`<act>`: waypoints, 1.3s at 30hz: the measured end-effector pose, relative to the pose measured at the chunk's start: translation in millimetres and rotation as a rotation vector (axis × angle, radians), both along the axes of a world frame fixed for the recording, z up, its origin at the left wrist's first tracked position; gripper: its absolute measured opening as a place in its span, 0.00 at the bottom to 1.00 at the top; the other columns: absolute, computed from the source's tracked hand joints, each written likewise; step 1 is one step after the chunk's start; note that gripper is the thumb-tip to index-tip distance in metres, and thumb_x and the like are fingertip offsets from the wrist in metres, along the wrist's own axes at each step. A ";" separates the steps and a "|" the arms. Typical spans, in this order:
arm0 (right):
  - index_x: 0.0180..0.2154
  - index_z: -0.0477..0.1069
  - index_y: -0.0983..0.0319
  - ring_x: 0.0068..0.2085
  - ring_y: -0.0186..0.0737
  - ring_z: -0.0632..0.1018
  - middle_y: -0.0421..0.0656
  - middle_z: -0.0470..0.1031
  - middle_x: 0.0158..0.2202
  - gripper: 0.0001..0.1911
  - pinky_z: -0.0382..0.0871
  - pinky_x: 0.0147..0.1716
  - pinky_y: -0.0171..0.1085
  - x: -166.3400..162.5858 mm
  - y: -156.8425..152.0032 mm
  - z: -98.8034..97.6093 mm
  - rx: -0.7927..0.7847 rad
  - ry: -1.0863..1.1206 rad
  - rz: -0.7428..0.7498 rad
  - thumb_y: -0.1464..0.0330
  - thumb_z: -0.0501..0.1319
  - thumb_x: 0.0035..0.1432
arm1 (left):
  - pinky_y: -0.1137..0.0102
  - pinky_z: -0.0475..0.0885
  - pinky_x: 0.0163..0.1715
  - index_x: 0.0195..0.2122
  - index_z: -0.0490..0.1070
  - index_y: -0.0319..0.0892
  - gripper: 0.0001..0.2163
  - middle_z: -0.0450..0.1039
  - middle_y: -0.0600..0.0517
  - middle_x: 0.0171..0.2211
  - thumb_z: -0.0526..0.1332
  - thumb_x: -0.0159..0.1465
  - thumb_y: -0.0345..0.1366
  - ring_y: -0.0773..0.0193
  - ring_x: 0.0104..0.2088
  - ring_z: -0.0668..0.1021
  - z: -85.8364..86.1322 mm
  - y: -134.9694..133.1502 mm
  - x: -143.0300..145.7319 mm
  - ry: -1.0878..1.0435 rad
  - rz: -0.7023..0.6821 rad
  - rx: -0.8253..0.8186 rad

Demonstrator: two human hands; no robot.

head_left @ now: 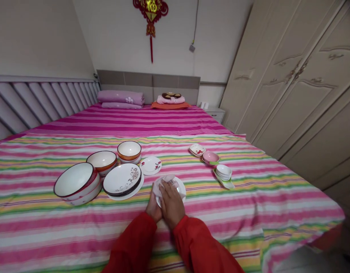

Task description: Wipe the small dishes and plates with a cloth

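Glossy ceramic plate (180, 188) under a soft white cloth (163, 182), on matt striped woven bedsheet (249, 197).

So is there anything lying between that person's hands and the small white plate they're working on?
Only a crumpled white cloth: the right hand presses it onto the small white plate, while the left hand touches the plate's near edge. Nothing else intervenes.

A bedroom in a home — a wide bed (192, 125) under a pink striped sheet fills the room, with a padded headboard (152, 81) and folded purple bedding (120, 99) beside a pillow (171, 99) at its far end. A tall cream wardrobe (300, 76) lines the right wall, a small nightstand (216, 112) sits in the corner — a red knot ornament (150, 15) hangs above.
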State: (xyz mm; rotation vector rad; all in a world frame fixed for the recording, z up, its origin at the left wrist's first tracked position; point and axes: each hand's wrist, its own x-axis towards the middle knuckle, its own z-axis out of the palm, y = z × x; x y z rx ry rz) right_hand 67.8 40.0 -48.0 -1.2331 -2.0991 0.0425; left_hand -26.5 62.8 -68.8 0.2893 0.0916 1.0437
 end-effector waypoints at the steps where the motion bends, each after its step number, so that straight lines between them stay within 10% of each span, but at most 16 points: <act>1: 0.58 0.60 0.63 0.62 0.49 0.56 0.47 0.59 0.60 0.26 0.57 0.57 0.51 3.4 8.8 3.2 0.000 -0.004 -0.028 0.75 0.52 0.56 | 0.60 0.49 0.60 0.55 0.64 0.41 0.28 0.69 0.44 0.52 0.43 0.63 0.54 0.55 0.57 0.65 3.4 -0.5 2.8 -0.023 0.004 0.028; 13: 0.57 0.60 0.64 0.61 0.47 0.59 0.49 0.60 0.60 0.25 0.60 0.56 0.51 16.2 -48.6 -29.7 0.036 0.044 0.008 0.74 0.51 0.57 | 0.57 0.61 0.53 0.51 0.67 0.29 0.36 0.76 0.37 0.41 0.45 0.59 0.59 0.49 0.47 0.74 -0.4 -0.8 -7.2 0.134 -0.168 -0.119; 16: 0.57 0.60 0.63 0.61 0.47 0.59 0.47 0.60 0.60 0.26 0.60 0.56 0.49 0.7 -40.6 -21.1 0.011 0.009 0.058 0.75 0.52 0.55 | 0.56 0.62 0.53 0.45 0.72 0.31 0.32 0.78 0.40 0.34 0.47 0.60 0.57 0.51 0.43 0.77 -4.5 0.8 -11.0 0.153 -0.163 -0.149; 23: 0.57 0.61 0.65 0.62 0.48 0.56 0.49 0.60 0.60 0.25 0.56 0.57 0.51 13.4 14.5 5.8 0.044 -0.035 -0.067 0.75 0.52 0.56 | 0.60 0.48 0.60 0.56 0.63 0.39 0.29 0.68 0.43 0.53 0.43 0.63 0.54 0.56 0.58 0.64 9.1 -0.4 6.5 -0.048 -0.009 0.077; 30: 0.57 0.60 0.65 0.62 0.55 0.55 0.52 0.59 0.60 0.29 0.56 0.56 0.54 39.4 -23.9 -9.1 0.044 -0.096 -0.008 0.63 0.59 0.55 | 0.59 0.50 0.59 0.56 0.63 0.34 0.31 0.69 0.40 0.52 0.42 0.63 0.55 0.53 0.57 0.66 12.5 -3.5 3.8 0.025 -0.096 0.025; 39: 0.53 0.66 0.60 0.55 0.48 0.68 0.48 0.70 0.53 0.23 0.57 0.55 0.50 53.6 -4.4 9.1 -0.001 -0.107 0.213 0.75 0.54 0.54 | 0.57 0.53 0.57 0.53 0.65 0.34 0.33 0.71 0.39 0.49 0.45 0.61 0.57 0.51 0.54 0.68 12.1 -3.2 4.1 0.002 0.007 0.026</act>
